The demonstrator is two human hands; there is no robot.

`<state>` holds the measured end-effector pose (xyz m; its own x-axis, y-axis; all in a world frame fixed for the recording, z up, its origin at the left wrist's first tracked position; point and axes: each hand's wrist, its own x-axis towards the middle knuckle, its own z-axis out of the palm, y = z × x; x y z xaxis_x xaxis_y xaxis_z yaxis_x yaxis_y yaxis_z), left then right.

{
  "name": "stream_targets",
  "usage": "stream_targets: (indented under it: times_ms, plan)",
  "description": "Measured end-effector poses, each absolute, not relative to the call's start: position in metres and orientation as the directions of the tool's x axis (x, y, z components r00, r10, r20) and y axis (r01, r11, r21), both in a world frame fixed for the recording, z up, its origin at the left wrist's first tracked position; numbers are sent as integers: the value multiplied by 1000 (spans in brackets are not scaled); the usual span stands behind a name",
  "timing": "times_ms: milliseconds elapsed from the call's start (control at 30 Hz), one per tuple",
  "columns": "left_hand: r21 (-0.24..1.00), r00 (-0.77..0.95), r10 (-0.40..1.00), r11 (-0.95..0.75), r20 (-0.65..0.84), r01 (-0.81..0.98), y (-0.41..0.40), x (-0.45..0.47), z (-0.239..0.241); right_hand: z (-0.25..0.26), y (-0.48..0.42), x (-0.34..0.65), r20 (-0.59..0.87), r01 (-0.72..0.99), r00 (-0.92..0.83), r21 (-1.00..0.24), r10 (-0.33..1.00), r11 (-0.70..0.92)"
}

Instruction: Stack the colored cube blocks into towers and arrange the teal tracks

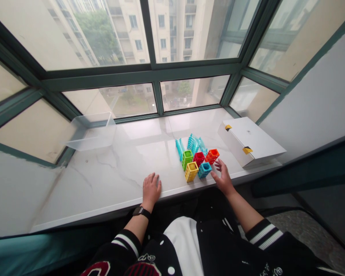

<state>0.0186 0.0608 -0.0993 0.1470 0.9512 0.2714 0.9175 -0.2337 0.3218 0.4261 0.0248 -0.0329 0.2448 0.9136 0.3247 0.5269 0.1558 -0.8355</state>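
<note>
My left hand (151, 188) lies flat on the white marble sill (109, 172) near its front edge, fingers stretched out, holding nothing. My right hand (222, 177) hovers open just right of a cluster of perforated plastic blocks, fingers spread, nearest the blue block (204, 170). The cluster holds a yellow block (191, 171), a green block (187, 158), a red block (199, 158) and an orange block (212, 155). Translucent teal curved pieces (191, 144) stand just behind them.
A white box (250, 141) with yellow tape tabs lies to the right of the blocks. A clear plastic bin (92, 131) sits at the back left of the sill. Green-framed windows (155, 73) enclose the far side.
</note>
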Motion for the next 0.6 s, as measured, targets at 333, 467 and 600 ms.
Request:
stream_targets:
  times_ms: [333, 467, 600]
  plan:
    - [316, 153, 950, -238, 271, 918, 61, 18, -101, 52, 17, 388, 726, 723, 180, -555, 664, 411]
    - [322, 150, 949, -239, 278, 916, 62, 18, -105, 69, 12, 359, 765, 675, 36, -493, 643, 549]
    - [327, 149, 950, -237, 274, 915, 62, 18, -106, 76, 6, 324, 782, 587, -159, -417, 603, 694]
